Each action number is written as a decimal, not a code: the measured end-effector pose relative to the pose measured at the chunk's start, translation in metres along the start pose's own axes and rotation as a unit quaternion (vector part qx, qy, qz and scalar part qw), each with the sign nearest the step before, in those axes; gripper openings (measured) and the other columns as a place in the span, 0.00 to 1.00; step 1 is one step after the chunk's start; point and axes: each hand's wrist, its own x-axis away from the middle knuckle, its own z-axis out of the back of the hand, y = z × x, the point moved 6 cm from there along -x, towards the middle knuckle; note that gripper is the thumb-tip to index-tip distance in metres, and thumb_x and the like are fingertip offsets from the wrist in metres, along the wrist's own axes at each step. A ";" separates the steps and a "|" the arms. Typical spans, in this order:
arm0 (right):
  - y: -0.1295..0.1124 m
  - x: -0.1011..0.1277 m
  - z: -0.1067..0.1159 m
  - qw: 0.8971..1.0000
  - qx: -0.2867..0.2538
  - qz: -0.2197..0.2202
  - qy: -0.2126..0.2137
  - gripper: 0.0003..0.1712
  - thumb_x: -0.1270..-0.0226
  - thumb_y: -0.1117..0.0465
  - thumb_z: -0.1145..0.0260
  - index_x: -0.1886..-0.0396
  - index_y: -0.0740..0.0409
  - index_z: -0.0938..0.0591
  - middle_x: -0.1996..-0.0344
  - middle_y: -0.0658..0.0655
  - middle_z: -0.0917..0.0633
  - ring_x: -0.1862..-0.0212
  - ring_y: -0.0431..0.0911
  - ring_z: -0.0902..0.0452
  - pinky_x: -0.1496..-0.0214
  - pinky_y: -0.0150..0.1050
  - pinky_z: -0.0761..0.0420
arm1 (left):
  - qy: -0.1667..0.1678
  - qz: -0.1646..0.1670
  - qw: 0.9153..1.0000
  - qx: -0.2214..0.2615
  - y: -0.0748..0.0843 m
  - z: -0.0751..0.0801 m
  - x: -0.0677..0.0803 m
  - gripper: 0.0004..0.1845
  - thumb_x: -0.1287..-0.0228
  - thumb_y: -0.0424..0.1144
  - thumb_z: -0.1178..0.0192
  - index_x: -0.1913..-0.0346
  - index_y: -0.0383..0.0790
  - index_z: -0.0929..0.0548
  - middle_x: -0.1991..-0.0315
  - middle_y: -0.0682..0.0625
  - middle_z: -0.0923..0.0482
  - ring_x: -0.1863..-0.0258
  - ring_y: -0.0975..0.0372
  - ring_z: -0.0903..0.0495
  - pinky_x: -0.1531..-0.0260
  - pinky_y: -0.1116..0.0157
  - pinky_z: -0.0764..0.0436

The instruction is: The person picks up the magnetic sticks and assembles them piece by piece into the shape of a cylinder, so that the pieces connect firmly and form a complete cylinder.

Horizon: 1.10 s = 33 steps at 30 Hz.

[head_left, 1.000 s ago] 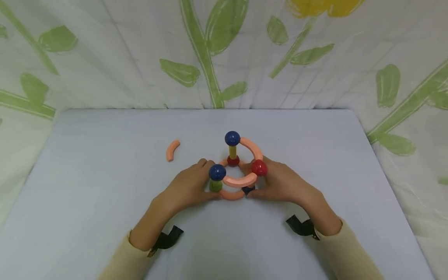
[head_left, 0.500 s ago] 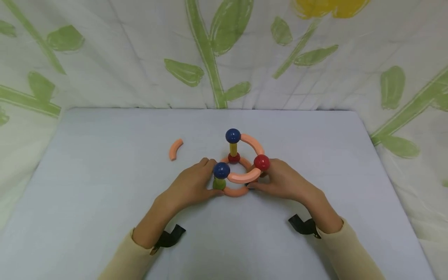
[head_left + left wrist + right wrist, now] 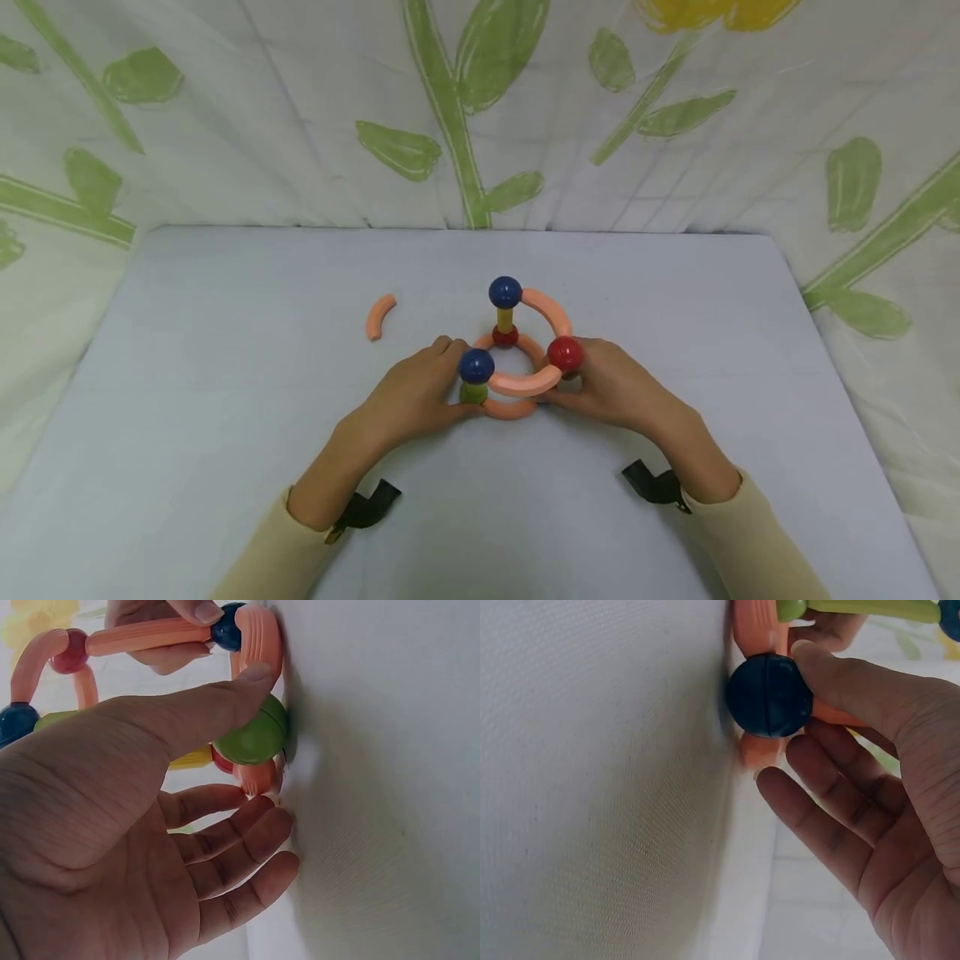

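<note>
A magnetic ball-and-stick frame stands on the table between both hands. Its upper arc of curved orange sticks [image 3: 525, 383] joins two blue balls [image 3: 476, 367] and a red ball [image 3: 565, 354]. My left hand [image 3: 416, 387] grips the lower ring at the green ball [image 3: 251, 735], thumb on a curved orange stick [image 3: 261, 641] and fingertips by another. With my right hand [image 3: 615, 383] I pinch the frame at the lower dark blue ball [image 3: 769, 695], where a straight orange stick [image 3: 150, 636] rises to the red ball. Fingers mostly hide that corner in the head view.
A loose curved orange stick [image 3: 380, 317] lies on the white table [image 3: 225, 400], left of the frame and beyond the left hand. Behind the table's far edge hangs a white curtain [image 3: 300, 108] with painted green leaves. Black straps [image 3: 367, 507] sit at both wrists.
The right fingers have shifted at the lower corner and now cover the dark blue ball that showed earlier. The whole view has slid slightly; the left hand keeps its hold.
</note>
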 end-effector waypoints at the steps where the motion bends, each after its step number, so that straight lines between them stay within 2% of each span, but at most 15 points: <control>1: -0.001 0.000 0.000 1.000 0.005 0.006 0.004 0.19 0.41 0.57 0.16 0.53 0.50 0.14 0.75 0.45 0.18 0.71 0.41 0.24 0.67 0.32 0.24 | 0.003 -0.002 1.000 -0.001 0.001 0.000 0.000 0.32 0.41 0.51 0.20 0.41 0.39 0.22 0.52 0.47 0.20 0.59 0.59 0.22 0.57 0.60 0.18; 4: -0.002 0.000 0.001 0.999 0.025 0.021 0.012 0.18 0.41 0.59 0.16 0.53 0.53 0.12 0.72 0.47 0.15 0.67 0.39 0.20 0.62 0.34 0.17 | 0.008 0.001 1.000 -0.007 0.002 -0.001 -0.001 0.31 0.41 0.52 0.20 0.44 0.39 0.22 0.58 0.49 0.22 0.63 0.60 0.25 0.62 0.62 0.22; 7: -0.001 0.000 0.001 0.999 0.034 0.023 0.017 0.14 0.42 0.61 0.16 0.57 0.51 0.09 0.64 0.47 0.10 0.61 0.39 0.17 0.54 0.38 0.13 | 0.007 0.014 1.000 -0.006 0.002 -0.002 -0.002 0.32 0.41 0.53 0.21 0.44 0.39 0.23 0.59 0.49 0.23 0.64 0.60 0.26 0.63 0.63 0.22; 11: 0.003 0.000 0.001 1.000 0.009 0.016 0.014 0.13 0.40 0.63 0.18 0.56 0.52 0.08 0.62 0.47 0.09 0.58 0.39 0.16 0.51 0.41 0.12 | 0.003 0.026 1.000 -0.002 0.003 -0.002 -0.001 0.33 0.41 0.55 0.21 0.42 0.40 0.23 0.57 0.50 0.21 0.63 0.60 0.24 0.61 0.62 0.20; 15: 0.006 0.000 0.001 1.000 -0.014 0.011 0.013 0.13 0.39 0.64 0.19 0.54 0.52 0.09 0.61 0.46 0.09 0.58 0.38 0.15 0.51 0.39 0.12 | -0.002 0.034 0.999 0.008 0.002 -0.002 -0.001 0.32 0.38 0.57 0.24 0.42 0.42 0.22 0.57 0.50 0.20 0.63 0.61 0.23 0.62 0.62 0.20; 20: 0.007 0.000 0.001 0.999 -0.027 0.017 0.019 0.13 0.36 0.64 0.21 0.53 0.51 0.13 0.72 0.42 0.14 0.67 0.36 0.17 0.60 0.33 0.16 | -0.014 0.028 0.999 0.010 0.001 -0.002 -0.001 0.32 0.36 0.57 0.25 0.39 0.42 0.23 0.55 0.50 0.19 0.62 0.61 0.23 0.61 0.62 0.20; 23: 0.008 -0.002 0.001 0.999 -0.019 0.023 0.021 0.13 0.34 0.64 0.22 0.52 0.51 0.15 0.78 0.40 0.20 0.72 0.34 0.22 0.64 0.31 0.20 | -0.043 0.027 0.998 0.025 -0.005 0.003 0.003 0.39 0.38 0.59 0.25 0.30 0.42 0.25 0.47 0.50 0.18 0.53 0.60 0.18 0.51 0.57 0.16; 26: 0.008 -0.002 0.001 0.999 -0.006 0.025 0.021 0.16 0.34 0.63 0.23 0.50 0.52 0.17 0.81 0.41 0.26 0.75 0.34 0.28 0.67 0.31 0.24 | -0.064 0.042 0.996 0.049 -0.019 0.016 0.009 0.44 0.36 0.59 0.26 0.23 0.43 0.29 0.41 0.48 0.18 0.46 0.58 0.17 0.42 0.52 0.17; 28: 0.008 -0.003 0.000 0.999 0.000 0.027 0.021 0.13 0.34 0.63 0.22 0.54 0.51 0.16 0.81 0.41 0.27 0.75 0.34 0.29 0.67 0.31 0.25 | -0.049 0.067 0.995 0.064 -0.034 0.030 0.012 0.41 0.33 0.57 0.28 0.23 0.42 0.28 0.41 0.46 0.17 0.44 0.55 0.17 0.41 0.49 0.18; 31: 0.008 -0.004 0.001 0.999 0.003 0.025 0.019 0.12 0.36 0.61 0.21 0.62 0.49 0.18 0.82 0.41 0.28 0.76 0.34 0.30 0.68 0.31 0.26 | 0.011 0.100 0.993 0.068 -0.056 0.052 0.016 0.32 0.26 0.51 0.33 0.27 0.39 0.25 0.43 0.42 0.16 0.44 0.51 0.17 0.42 0.47 0.19; 32: 0.008 -0.004 0.001 1.000 0.003 0.025 0.019 0.12 0.36 0.61 0.21 0.65 0.48 0.19 0.82 0.41 0.29 0.76 0.34 0.30 0.68 0.31 0.27 | 0.034 0.108 0.991 0.066 -0.062 0.058 0.018 0.27 0.25 0.48 0.34 0.32 0.37 0.22 0.42 0.41 0.16 0.44 0.49 0.17 0.43 0.46 0.19; 33: 0.008 -0.004 0.001 1.000 0.003 0.025 0.018 0.12 0.36 0.60 0.21 0.63 0.49 0.19 0.82 0.41 0.28 0.76 0.35 0.30 0.69 0.31 0.27 | 0.055 0.115 0.990 0.062 -0.067 0.062 0.019 0.23 0.24 0.47 0.35 0.35 0.36 0.21 0.43 0.40 0.17 0.43 0.48 0.17 0.44 0.46 0.19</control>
